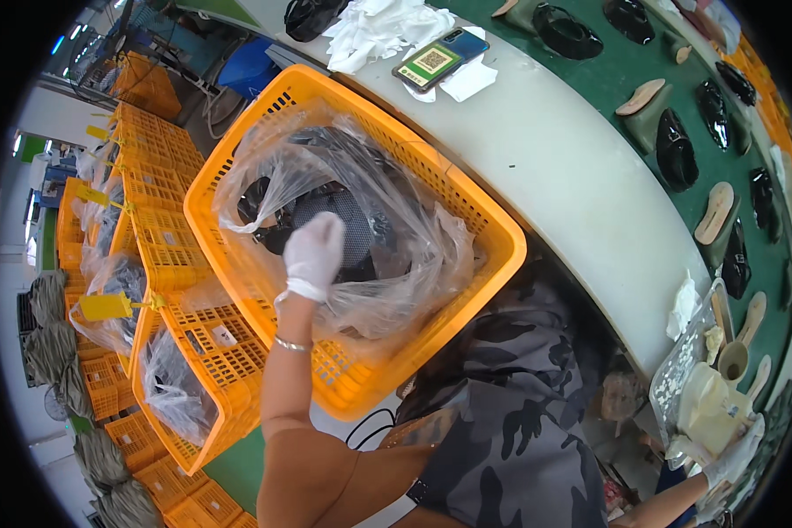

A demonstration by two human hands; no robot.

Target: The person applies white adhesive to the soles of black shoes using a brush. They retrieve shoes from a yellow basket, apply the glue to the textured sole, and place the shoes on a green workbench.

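My left hand (315, 253), in a white glove, reaches into a large orange crate (204, 207). Its fingers are curled closed over black shiny and mesh-textured pieces (348, 220), which look like shoe uppers. Whatever the fingers hold is hidden from view. A clear plastic bag (374, 308) lies bunched around the pieces and lines the crate. Far off at the lower right, my right hand (741, 451), gloved too, is beside a cream-coloured tub (713, 414) at the bench edge. Its fingers are too small and partly hidden to read.
Along the right curves a white bench edge (572, 167) with a green belt (612, 88) carrying black shoe uppers (676, 150) and shoe lasts. A phone (440, 60) lies on white gloves or cloths. Stacked orange crates (163, 238) with bagged contents stand at the left.
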